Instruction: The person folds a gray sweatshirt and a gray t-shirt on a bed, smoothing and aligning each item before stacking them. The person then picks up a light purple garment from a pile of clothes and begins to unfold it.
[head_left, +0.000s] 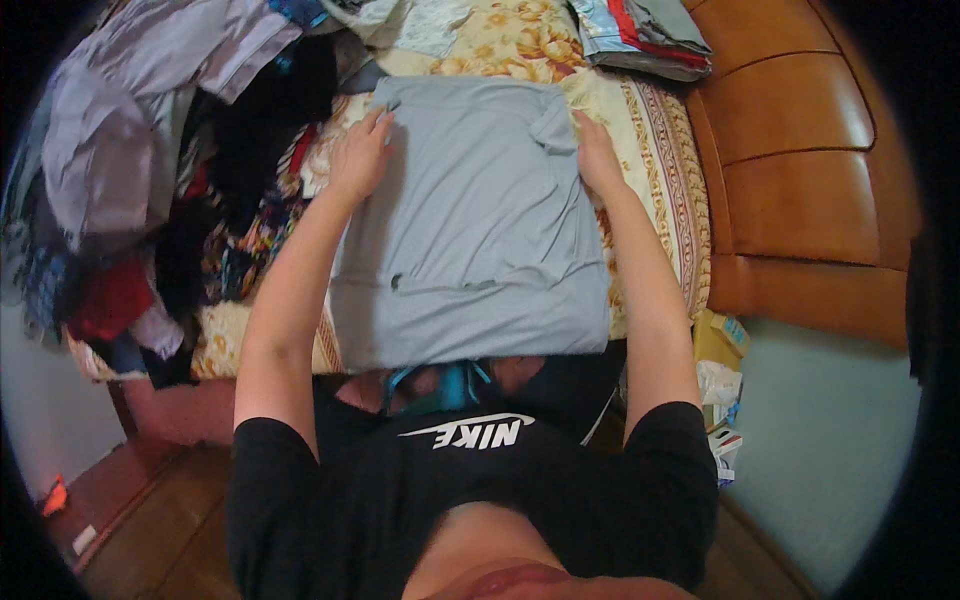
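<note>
A light grey garment (465, 195), apparently a shirt, lies spread in front of me in a roughly rectangular shape, its sides turned in. Wrinkles run across its middle, and a folded flap (553, 133) sits at its upper right. My left hand (364, 155) rests on the garment's upper left edge, with the fingertips on the cloth. Along the opposite edge, beside the flap, is my right hand (598, 154). Its fingertips are partly hidden, so whether it pinches the cloth is unclear. A loose hem fold (450, 283) crosses the lower part.
The bed's floral cover (517, 37) lies beneath the garment. A heap of mixed clothes (225, 142) fills the left side. Folded items in plastic packaging (641, 37) lie at the far right, by a brown leather headboard (802, 187). Small boxes (720, 337) stand beside the bed.
</note>
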